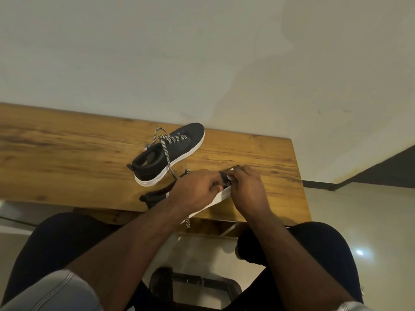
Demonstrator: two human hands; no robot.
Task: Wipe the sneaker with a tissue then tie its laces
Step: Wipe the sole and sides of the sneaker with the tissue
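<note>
A black sneaker with a white sole (211, 204) lies at the table's front edge, mostly hidden under both hands. My left hand (197, 187) grips its upper, fingers curled over the black fabric. My right hand (247, 189) pinches a small white piece, apparently the tissue (230, 176), against the shoe's front. One checkered lace end (187, 222) hangs off the table edge, and another (187, 171) lies loose behind my left hand.
A second black sneaker (179, 151) with untied checkered laces stands farther back on the wooden table (67, 153). A plain wall runs behind the table. My knees and a dark stool (195, 286) are below the table edge.
</note>
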